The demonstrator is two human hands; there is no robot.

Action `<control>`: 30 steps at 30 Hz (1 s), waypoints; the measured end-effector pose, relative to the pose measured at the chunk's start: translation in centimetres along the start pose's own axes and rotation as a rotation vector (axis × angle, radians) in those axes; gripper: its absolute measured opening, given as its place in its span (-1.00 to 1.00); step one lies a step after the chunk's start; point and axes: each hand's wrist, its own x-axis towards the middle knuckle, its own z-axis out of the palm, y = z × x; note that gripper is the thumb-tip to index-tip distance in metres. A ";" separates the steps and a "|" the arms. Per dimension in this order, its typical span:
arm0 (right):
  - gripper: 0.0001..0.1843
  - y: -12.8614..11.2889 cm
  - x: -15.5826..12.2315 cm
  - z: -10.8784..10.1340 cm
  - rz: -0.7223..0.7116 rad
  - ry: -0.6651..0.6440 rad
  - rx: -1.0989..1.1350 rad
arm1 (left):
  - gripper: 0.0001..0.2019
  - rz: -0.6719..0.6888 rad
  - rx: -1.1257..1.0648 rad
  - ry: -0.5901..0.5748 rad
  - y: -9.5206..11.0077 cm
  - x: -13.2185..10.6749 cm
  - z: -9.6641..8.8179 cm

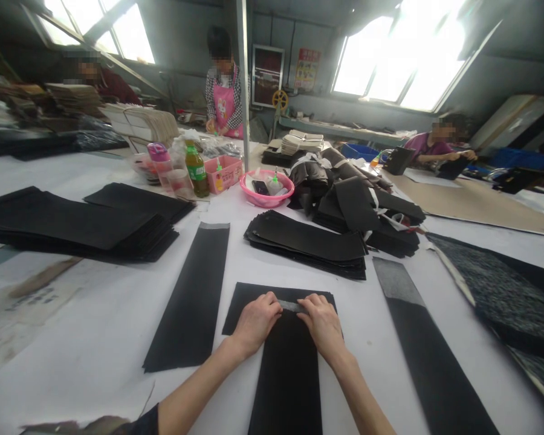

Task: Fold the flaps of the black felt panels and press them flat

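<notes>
On the sheet (241, 303), our left hand (257, 321) and right hand (323, 324), nearly closed, equally near, pinch the strip's (292, 374) far end; its length runs towards us.

The person's two arms come from the lower edge of the view and lean toward each other. The left forearm (199, 385) is the more slanted one and is bare up to a dark sleeve (140, 423). The right forearm (363, 386) is also bare in its visible part. Both wrists are rather low, and the backs of the hands face upward. The left hand (257, 321) and the right hand (323, 323) are near each other but do not touch. In each hand the fingers are bent, with the thumb close to them, as in a pinch.
</notes>
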 end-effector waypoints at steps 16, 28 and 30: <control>-0.87 0.8 0.0 0.0 -0.065 0.045 0.061 | -0.57 0.234 0.047 -0.010 -0.6 2.4 -0.5; -0.71 0.8 -0.9 0.8 -0.143 0.088 0.045 | -0.86 0.244 0.065 0.039 -0.3 1.7 0.6; -0.81 0.9 -0.9 0.9 -0.156 0.090 0.037 | -0.86 0.255 0.067 0.044 -0.4 1.6 0.6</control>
